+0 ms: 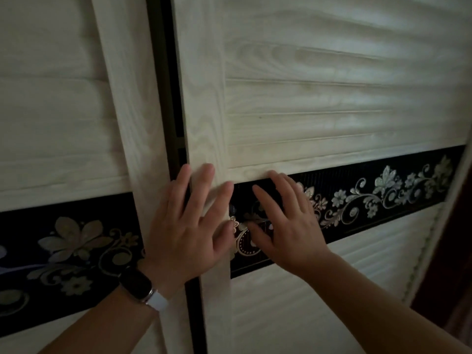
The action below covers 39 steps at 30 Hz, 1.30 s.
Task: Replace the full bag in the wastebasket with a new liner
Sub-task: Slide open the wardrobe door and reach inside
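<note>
No wastebasket, bag or liner is in view. Two pale wood-grain sliding wardrobe doors fill the frame. My left hand (189, 226) lies flat with spread fingers on the left stile of the right door (332, 103). A dark smartwatch with a white strap sits on that wrist. My right hand (286, 221) presses flat on the black floral band (383, 198) that crosses the same door. A narrow dark gap (173, 98) runs between the right door and the left door (63, 111).
The doors have slatted panels above and below the floral band. A dark reddish edge (449, 264) stands at the far right beside the wardrobe frame.
</note>
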### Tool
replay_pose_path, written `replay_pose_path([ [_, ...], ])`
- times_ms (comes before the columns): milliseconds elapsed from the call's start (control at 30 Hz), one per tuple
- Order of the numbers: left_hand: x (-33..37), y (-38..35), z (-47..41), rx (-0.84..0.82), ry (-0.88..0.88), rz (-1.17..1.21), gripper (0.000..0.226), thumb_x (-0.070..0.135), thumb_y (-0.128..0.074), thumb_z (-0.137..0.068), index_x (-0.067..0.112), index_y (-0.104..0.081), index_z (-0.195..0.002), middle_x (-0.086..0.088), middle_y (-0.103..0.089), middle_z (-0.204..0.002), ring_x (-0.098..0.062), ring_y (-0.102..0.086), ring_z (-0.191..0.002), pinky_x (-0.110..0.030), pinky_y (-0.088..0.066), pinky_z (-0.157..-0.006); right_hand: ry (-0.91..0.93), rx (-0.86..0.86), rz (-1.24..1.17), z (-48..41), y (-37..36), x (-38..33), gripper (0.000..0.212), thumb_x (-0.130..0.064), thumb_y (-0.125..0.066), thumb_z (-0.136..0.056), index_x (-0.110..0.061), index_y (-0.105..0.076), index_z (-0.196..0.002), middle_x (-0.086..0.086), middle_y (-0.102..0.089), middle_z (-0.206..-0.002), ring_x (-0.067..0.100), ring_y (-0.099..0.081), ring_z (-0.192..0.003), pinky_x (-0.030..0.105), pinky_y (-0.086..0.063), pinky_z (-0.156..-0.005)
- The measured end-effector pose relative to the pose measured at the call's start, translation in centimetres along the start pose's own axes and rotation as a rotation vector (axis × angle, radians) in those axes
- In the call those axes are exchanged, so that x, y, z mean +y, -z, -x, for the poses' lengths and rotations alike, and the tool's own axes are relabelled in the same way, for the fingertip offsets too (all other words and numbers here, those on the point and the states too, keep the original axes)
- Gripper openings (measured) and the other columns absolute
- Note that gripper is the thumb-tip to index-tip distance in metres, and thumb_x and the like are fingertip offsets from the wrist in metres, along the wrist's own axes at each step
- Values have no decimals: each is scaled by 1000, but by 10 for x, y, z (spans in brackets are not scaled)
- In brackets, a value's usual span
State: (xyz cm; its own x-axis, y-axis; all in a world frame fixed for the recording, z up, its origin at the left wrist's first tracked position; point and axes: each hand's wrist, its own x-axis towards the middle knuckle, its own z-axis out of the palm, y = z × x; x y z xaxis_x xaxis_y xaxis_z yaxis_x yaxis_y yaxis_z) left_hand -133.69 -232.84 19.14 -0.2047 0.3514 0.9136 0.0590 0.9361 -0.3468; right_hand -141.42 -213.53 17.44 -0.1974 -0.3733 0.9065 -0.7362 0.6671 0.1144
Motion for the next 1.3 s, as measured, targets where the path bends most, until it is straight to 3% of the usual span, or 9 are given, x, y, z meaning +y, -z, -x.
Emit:
replay_pose_path([
  [100, -1, -5, 0, -5, -24, 45, 67, 36, -65, -83, 8, -42, -139, -23, -29, -148, -52, -34, -135, -56, -27, -114, -2, 93, -20, 6, -28, 2, 66, -50, -57, -88, -17, -36, -142, 17, -27, -151, 33, -22, -144, 50, -22, -116],
  [233, 0, -11, -3, -6, -27, 90, 66, 34, -64, -84, 6, -42, -139, -24, -29, -148, -54, -37, -132, -54, -22, -116, 11, 243, 21, 5, -52, 10, 67, -55, -46, -86, -18, -37, -142, 18, -29, -149, 34, -26, -143, 52, -23, -114],
  [367, 9, -20, -8, -3, -23, 113, 65, 33, -64, -83, 6, -42, -138, -24, -29, -148, -54, -39, -131, -55, -22, -115, 28, 289, 26, 8, -57, 23, 66, -56, -41, -88, -19, -35, -142, 21, -31, -148, 36, -28, -141, 54, -26, -112],
  [633, 43, -48, -26, 19, 3, 118, 64, 35, -63, -83, 10, -44, -139, -19, -30, -149, -45, -21, -141, -55, -25, -114, 27, 298, 54, 14, -52, 70, 65, -55, -39, -88, -16, -38, -141, 21, -32, -146, 38, -31, -139, 57, -29, -110],
  [1033, 116, -108, -68, -22, 13, 111, 66, 41, -61, -84, 15, -42, -141, -16, -27, -151, -42, -18, -143, -60, -30, -109, 26, 273, 60, 33, -39, 176, 64, -55, -36, -91, -18, -33, -143, 21, -31, -145, 40, -30, -138, 60, -30, -108],
  [1300, 164, -143, -94, -68, 32, 44, 67, 47, -57, -85, 20, -42, -144, -12, -25, -154, -39, -21, -143, -55, -18, -113, 12, 228, 73, 45, -27, 240, 63, -53, -36, -91, -14, -37, -141, 21, -29, -147, 40, -29, -139, 60, -29, -109],
])
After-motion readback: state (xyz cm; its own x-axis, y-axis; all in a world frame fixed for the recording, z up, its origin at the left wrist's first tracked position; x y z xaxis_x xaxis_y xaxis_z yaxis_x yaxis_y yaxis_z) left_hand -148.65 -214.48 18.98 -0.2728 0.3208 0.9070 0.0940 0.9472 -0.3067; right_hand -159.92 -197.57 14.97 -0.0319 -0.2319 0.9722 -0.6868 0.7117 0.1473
